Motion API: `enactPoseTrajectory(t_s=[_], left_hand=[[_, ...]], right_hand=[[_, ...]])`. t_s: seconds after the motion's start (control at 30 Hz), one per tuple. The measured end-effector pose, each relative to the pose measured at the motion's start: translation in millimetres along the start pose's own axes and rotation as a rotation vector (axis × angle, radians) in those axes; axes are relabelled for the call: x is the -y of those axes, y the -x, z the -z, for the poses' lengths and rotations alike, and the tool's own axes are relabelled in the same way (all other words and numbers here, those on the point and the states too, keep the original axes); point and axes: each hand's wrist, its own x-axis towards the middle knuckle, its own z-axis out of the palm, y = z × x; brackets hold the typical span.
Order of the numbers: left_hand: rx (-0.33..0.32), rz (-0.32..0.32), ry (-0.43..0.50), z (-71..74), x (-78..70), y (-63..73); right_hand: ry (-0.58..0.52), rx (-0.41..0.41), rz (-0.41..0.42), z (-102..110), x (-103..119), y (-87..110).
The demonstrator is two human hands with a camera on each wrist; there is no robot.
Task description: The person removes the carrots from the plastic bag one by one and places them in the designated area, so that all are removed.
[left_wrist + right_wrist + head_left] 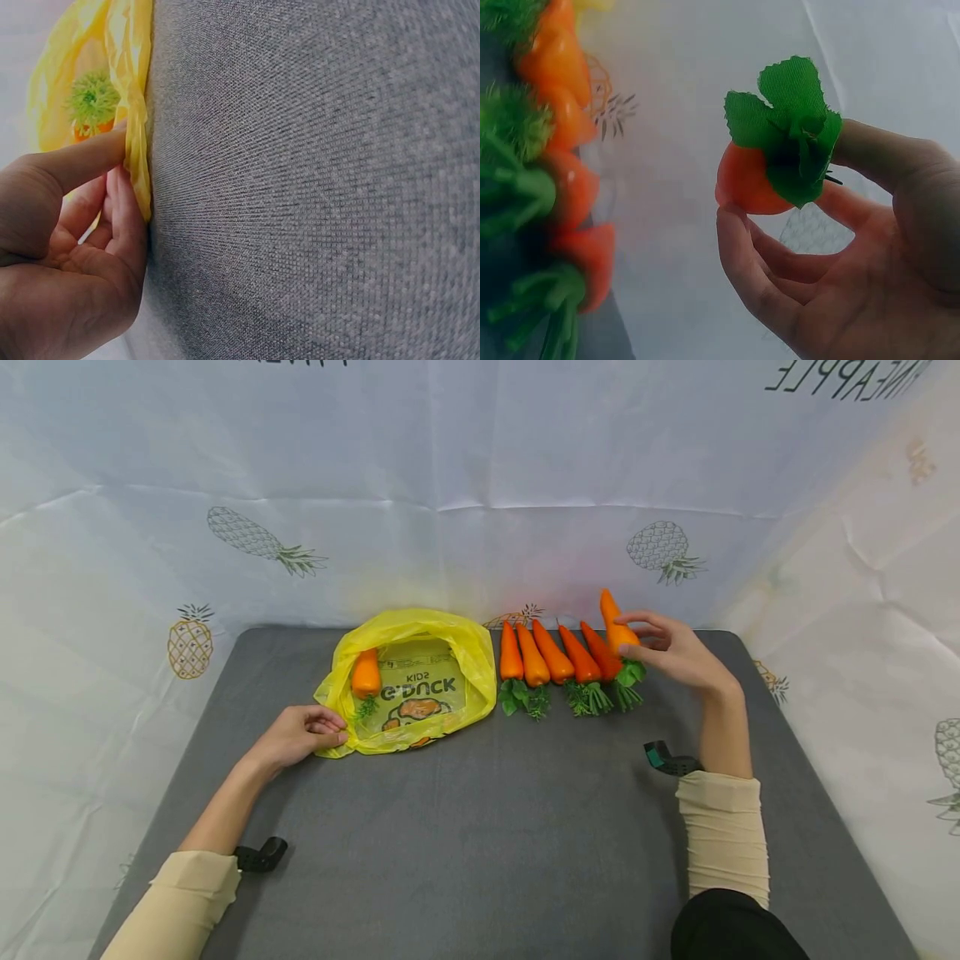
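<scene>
My left hand [303,735] pinches the near left rim of a yellow plastic bag [480,672], which lies with its mouth spread toward me. Inside the bag is one orange carrot [366,674] with feathery green leaves. In the right hand [671,647] I grip another orange carrot [611,614] by its thick end, thumb and fingers around it. Its broad green leaves [787,127] show large in the right wrist view. Left of that hand, several carrots [551,652] lie in a row, tips away from me and green tops toward me.
The grey table [465,843] reaches back to a white curtain [465,552] printed with pineapples. A black wrist camera [261,855] sits on the left forearm, and another wrist camera [670,758] on the right. The bag stands left of the carrot row.
</scene>
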Motion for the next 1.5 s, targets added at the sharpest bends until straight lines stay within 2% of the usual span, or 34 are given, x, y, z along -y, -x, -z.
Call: enactPoseTrajectory(t_s=[0.73, 1.23, 1.5], left_hand=[[-0.006, -0.012, -0.007, 0.3, -1.8, 0.7], [-0.008, -0.019, 0.005, -1.8, 1.8, 0.8], [-0.006, -0.016, 0.012, -1.6, 1.8, 1.5]], right_hand=[[0.044, 0.065, -0.176, 11.4, -73.2, -13.6], [0.064, 0.082, -0.194, 8.9, -109.5, -19.5], [0.061, 0.057, -0.156, 5.2, -113.7, -15.7]])
